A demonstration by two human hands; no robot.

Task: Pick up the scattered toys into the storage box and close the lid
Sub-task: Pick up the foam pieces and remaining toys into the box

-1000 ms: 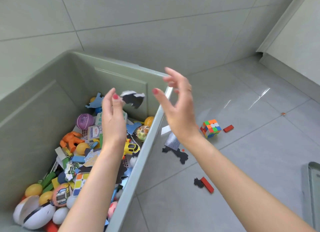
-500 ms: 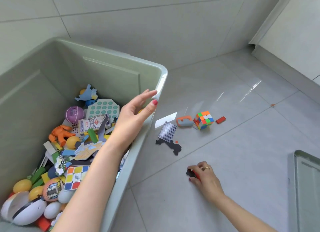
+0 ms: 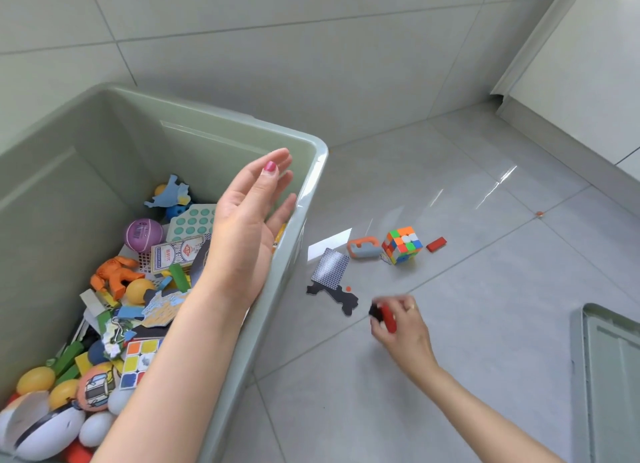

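Half a second ago the right hand [image 3: 401, 320] lay low on the floor over the red block [image 3: 388, 319] and the black piece [image 3: 375, 313]; now it has lifted slightly and pinches both between curled fingers, blurred by motion. The left hand [image 3: 251, 220] has stayed above the box [image 3: 311, 199], just inside its right rim, fingers straight and loose, holding nothing; one second ago both hands were up by that rim.

Scattered on the floor [image 3: 450, 376], apart from the right hand: a patterned card [image 3: 330, 268] overlapping a flat black cutout [image 3: 341, 298], a tiny orange dot [image 3: 348, 288], a white slip [image 3: 329, 242], a grey and orange clip [image 3: 363, 249], a colour cube [image 3: 402, 245] and a second red block [image 3: 436, 244] just right of it.

The box holds a heap: a purple ball [image 3: 144, 234], an orange figure [image 3: 116, 275], a card pack [image 3: 176, 256], yellow balls, green sticks. The left forearm crosses the heap and hides much of its right half.

The lid [image 3: 609, 383] lies at the right edge, cut off by the frame. What the black piece is cannot be made out.
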